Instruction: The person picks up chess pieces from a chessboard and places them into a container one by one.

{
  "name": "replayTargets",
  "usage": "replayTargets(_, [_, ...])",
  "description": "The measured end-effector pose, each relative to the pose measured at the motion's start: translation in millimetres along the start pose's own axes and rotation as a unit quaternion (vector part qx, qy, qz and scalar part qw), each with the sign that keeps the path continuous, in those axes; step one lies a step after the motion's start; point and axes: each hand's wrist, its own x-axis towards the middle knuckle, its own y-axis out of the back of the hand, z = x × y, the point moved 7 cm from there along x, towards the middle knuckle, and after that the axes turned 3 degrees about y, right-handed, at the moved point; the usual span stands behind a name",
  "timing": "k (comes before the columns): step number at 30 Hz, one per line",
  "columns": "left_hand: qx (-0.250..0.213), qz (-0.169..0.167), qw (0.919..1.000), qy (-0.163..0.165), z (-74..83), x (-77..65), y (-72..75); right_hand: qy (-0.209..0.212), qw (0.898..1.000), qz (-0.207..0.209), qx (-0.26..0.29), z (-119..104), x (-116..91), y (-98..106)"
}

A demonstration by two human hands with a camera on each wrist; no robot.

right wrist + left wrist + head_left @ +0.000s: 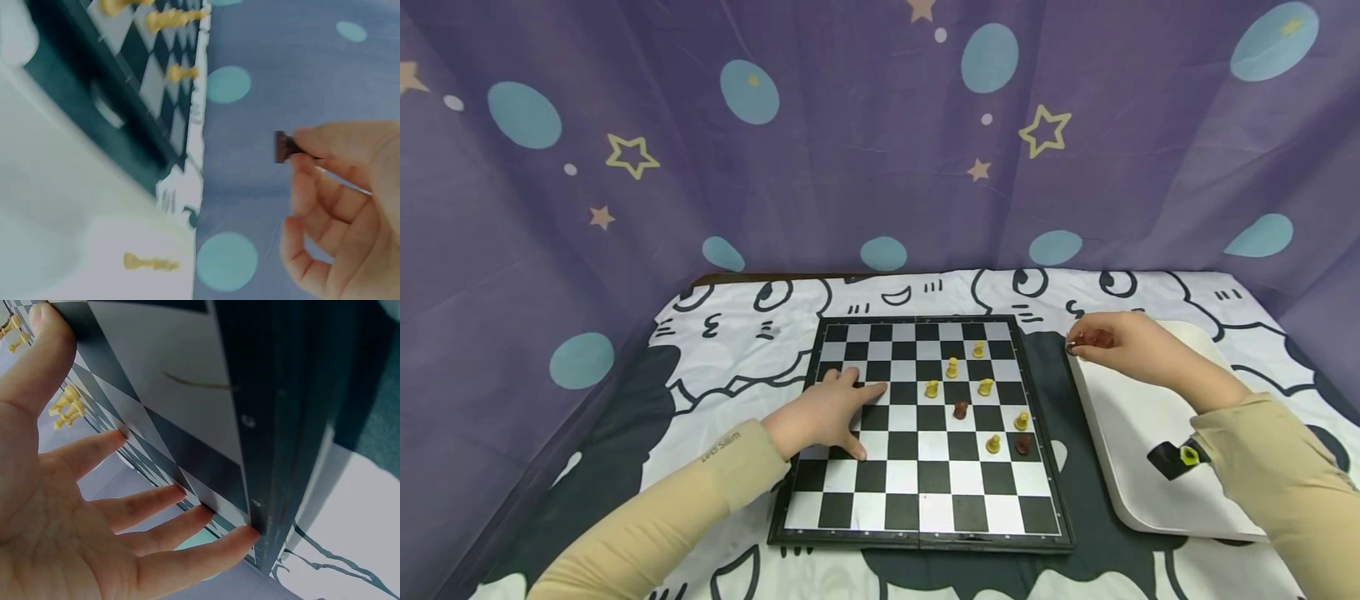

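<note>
My right hand (1123, 346) is raised over the far left corner of a white tray (1116, 442). Between thumb and fingertips it pinches a dark brown chess piece (280, 147), whose flat base shows. On the left side of a black-and-white chessboard (933, 477), my left hand (831, 412) rests with fingers spread and fingertips at the squares, holding nothing. Several yellow chess pieces, one a pawn (932, 389), stand on the board's right half. Among them are two brown pieces, one near the middle (960, 410) and another (1022, 445) close to the right edge.
A yellow chess piece (150, 261) lies on its side in the tray. The wrist camera (1180, 457) on my right sleeve overlaps the tray. Board and tray sit on a cartoon-print cloth (730, 358), with a purple curtain (865, 167) behind.
</note>
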Motion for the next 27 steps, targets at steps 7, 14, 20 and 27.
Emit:
replayTargets(7, [0.004,0.001,1.0000,0.001,-1.0,0.3,0.3,-0.018,1.000,0.020,-0.015,26,-7,2])
replayTargets(14, [0.007,0.001,1.0000,0.002,-1.6,0.5,0.0,-0.060,0.998,0.009,-0.002,52,-11,-1])
replayTargets(20, [0.008,0.000,1.0000,0.002,-1.1,-0.1,-0.2,-0.084,0.996,0.000,-0.003,69,-13,-5])
replayTargets(27, [0.010,0.002,0.9999,-0.002,-0.3,-0.2,-0.2,-0.105,0.994,0.005,-0.005,88,-14,-12])
